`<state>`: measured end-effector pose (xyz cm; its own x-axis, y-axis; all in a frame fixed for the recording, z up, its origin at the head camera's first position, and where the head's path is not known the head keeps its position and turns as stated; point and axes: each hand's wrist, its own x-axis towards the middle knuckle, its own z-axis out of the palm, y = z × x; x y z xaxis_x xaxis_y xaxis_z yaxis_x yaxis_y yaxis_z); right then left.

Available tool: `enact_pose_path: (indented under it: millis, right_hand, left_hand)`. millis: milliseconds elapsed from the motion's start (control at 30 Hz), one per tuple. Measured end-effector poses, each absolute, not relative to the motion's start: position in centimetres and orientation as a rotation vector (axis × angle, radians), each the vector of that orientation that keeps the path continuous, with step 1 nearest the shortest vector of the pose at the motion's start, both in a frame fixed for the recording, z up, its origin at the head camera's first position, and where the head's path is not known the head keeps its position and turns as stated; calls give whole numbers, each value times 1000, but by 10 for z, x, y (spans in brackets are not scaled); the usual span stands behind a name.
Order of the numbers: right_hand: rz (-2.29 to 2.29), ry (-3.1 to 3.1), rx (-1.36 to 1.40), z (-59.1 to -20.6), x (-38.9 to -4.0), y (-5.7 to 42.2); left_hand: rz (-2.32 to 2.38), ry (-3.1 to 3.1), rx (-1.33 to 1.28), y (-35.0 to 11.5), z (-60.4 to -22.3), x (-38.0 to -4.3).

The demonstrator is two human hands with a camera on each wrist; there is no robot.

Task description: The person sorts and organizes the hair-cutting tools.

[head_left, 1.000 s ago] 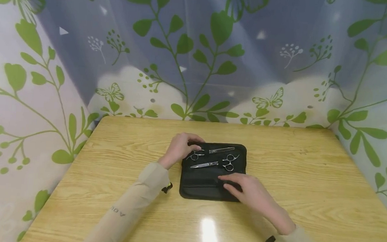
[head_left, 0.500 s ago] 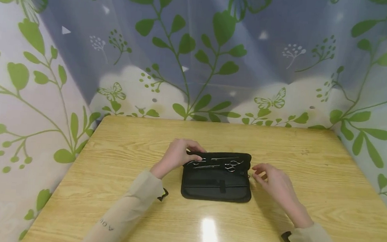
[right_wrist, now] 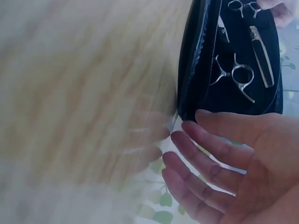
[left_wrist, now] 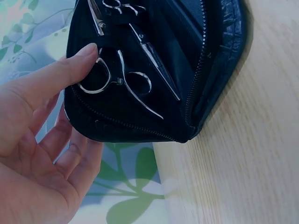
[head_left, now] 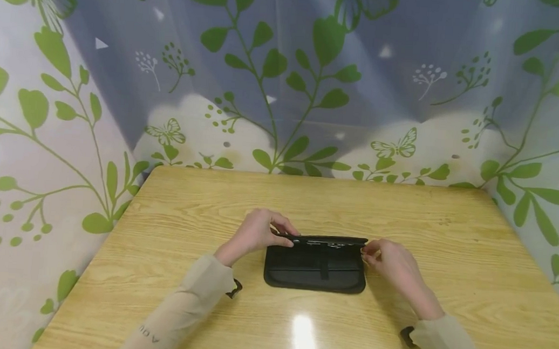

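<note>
A black zip case [head_left: 296,279] lies on the table with its back flap raised and leaning forward over the front half. My left hand [head_left: 255,231] grips the flap's left end, thumb inside and fingers behind. Two pairs of hairdressing scissors are tucked inside the flap; the left wrist view shows the handle of one pair [left_wrist: 140,103] and the blade of the other pair [left_wrist: 156,66]. At the case's right end, my right hand [head_left: 391,257] has thumb and forefinger together at the corner by the zip, pinching what appears to be the zipper pull, mostly hidden by the fingertips.
The wooden table [head_left: 199,201] extends on all sides of the case. Behind it and at both sides hangs patterned cloth [head_left: 313,106] with green leaves. Dark straps hang beneath both sleeve cuffs.
The flap has tipped forward from lying nearly flat, so the scissors have almost gone from the head view. My right hand has moved from over the case to its right corner.
</note>
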<state>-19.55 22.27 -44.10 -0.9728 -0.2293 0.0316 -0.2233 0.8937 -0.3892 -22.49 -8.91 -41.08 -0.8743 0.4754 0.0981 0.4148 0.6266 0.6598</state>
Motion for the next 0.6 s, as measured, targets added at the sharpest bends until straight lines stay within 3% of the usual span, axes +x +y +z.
enact_pose_path:
  millis: [167, 600]
  right_hand:
    - [-535, 3039, -414, -440, -201, 224]
    - [-487, 2975, -445, -439, -207, 226]
  left_hand:
    - [1085, 2715, 790, -91, -413, -222]
    - [796, 2568, 1188, -92, -417, -211]
